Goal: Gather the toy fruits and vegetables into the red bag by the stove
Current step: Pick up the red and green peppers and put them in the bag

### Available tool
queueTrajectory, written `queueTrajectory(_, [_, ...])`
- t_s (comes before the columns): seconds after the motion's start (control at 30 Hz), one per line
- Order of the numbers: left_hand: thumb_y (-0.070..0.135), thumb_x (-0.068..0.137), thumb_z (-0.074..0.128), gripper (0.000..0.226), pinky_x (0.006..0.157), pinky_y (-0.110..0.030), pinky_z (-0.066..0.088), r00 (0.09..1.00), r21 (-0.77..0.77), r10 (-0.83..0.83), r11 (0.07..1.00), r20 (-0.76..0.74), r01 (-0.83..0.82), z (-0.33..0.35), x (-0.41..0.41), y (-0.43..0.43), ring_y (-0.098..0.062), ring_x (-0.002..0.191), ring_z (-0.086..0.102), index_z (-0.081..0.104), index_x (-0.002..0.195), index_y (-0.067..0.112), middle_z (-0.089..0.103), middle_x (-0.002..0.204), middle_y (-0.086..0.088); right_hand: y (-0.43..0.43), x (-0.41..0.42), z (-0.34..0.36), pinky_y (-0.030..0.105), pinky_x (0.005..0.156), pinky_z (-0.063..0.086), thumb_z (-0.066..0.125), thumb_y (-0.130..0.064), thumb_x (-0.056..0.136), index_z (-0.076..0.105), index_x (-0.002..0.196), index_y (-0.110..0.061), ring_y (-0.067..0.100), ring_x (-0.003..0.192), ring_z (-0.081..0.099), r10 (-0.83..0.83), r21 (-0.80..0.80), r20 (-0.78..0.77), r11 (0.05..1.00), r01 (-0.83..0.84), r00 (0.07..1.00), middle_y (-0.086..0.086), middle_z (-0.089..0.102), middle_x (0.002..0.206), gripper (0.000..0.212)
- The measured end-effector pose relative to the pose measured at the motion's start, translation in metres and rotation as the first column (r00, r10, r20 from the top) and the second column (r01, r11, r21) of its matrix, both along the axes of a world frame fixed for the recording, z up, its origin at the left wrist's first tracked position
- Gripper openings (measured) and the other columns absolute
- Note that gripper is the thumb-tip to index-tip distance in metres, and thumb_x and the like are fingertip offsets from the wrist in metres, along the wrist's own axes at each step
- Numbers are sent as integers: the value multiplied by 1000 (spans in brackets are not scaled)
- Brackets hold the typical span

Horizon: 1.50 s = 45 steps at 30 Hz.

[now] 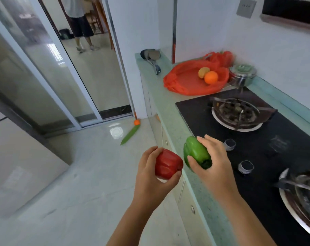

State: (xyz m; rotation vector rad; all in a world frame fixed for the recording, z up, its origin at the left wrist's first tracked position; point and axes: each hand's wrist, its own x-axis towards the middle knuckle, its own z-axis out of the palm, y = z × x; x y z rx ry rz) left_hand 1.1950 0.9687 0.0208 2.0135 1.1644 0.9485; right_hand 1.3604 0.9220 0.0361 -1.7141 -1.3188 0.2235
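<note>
Kitchen floor below: left hand (150, 173) cups red pepper (168, 164); right hand (212, 162) clasps green pepper (196, 151) at counter edge (170, 121).

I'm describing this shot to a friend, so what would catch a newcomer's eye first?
Two peppers held up in the foreground: a red pepper in the left hand and a green pepper in the right hand. Next, the red bag on the counter beyond the stove, with an orange on it.

glossy plastic peppers (168, 164), shiny metal pot (243, 75)
</note>
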Motion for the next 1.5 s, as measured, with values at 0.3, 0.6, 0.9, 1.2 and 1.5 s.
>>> queueTrajectory(0.3, [58, 59, 64, 68, 85, -2, 36, 996, -76, 71, 995, 56, -67, -14, -5, 89, 4, 116, 38, 41, 119, 38, 38, 125, 21, 81, 7, -8, 4, 79, 33, 74, -24, 75, 53, 123, -21, -2, 108, 42, 48, -61, 13, 997, -47, 999, -13, 40, 122, 53])
queueTrajectory(0.6, [52, 62, 70, 68, 85, -1, 34, 998, -124, 3, 992, 56, 4, -30, -19, 236, 0, 114, 41, 41, 121, 36, 40, 124, 17, 221, -20, -10, 5, 83, 35, 56, -50, 70, 54, 121, -22, 6, 110, 45, 19, -81, 17, 997, -18, 1000, -5, 45, 121, 58])
queueTrajectory(0.9, [45, 62, 72, 68, 84, -13, 40, 1000, -92, 10, 996, 29, -7, -19, -58, 398, -7, 106, 45, 47, 121, 26, 42, 114, 14, 388, -68, 9, -3, 88, 27, 55, -49, 72, 52, 125, -21, -3, 110, 39, 77, -57, 73, 996, -73, 994, -8, 40, 120, 60])
queueTrajectory(1.2, [60, 58, 60, 69, 87, -8, 37, 996, -127, -87, 988, 20, 89, -30, -35, 478, -2, 109, 43, 42, 120, 33, 44, 119, 12, 459, -48, -6, -5, 86, 26, 58, -47, 70, 55, 122, -18, -4, 108, 37, -25, -72, 52, 997, 29, 998, -6, 42, 120, 60])
queueTrajectory(1.5, [62, 59, 61, 75, 91, -12, 37, 971, -94, -230, 970, -68, 223, -31, 44, 576, -4, 111, 43, 47, 123, 27, 45, 123, 11, 544, 28, -21, -4, 89, 24, 57, -47, 69, 56, 121, -17, -4, 111, 37, -180, -48, -29, 983, 178, 983, -8, 43, 121, 59])
